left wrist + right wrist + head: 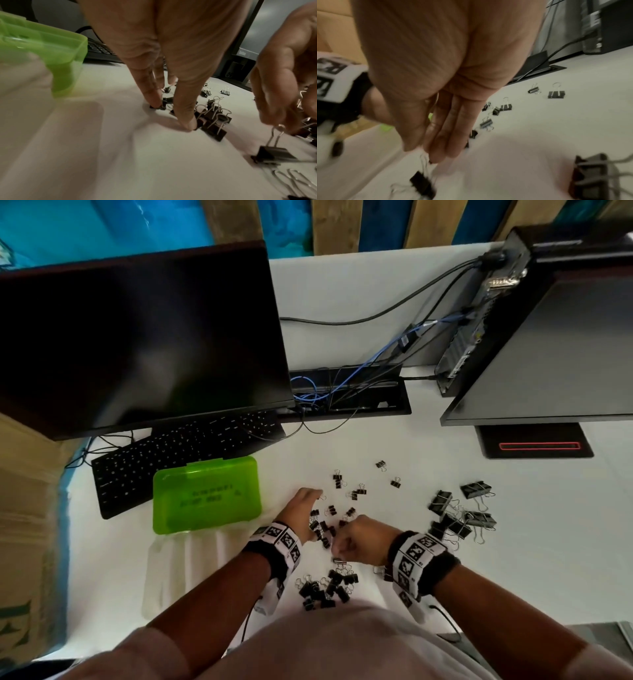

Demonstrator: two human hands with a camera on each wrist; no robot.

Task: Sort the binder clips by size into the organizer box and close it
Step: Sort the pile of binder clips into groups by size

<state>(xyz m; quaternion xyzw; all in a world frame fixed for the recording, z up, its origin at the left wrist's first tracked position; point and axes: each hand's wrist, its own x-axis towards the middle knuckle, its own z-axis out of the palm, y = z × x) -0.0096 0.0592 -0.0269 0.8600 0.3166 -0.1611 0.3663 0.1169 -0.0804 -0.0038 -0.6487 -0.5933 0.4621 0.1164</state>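
The organizer box lies open at the left, its green lid (205, 494) behind its clear compartment tray (191, 566). Black binder clips cover the white desk: small ones (337, 481) in the middle, a medium pile (325, 587) near my body, large ones (459, 515) at the right. My left hand (315, 518) points its straight fingers (186, 121) down onto small clips (212, 120). My right hand (337, 549) pinches the wire handles of a medium clip (274, 155), whose black body (423, 185) hangs just at the desk surface.
A keyboard (178, 453) and a dark monitor (137, 344) stand behind the box. A cable tray (349, 395) with blue and black cables, a second monitor (548, 354) and a computer case (486, 313) fill the back right.
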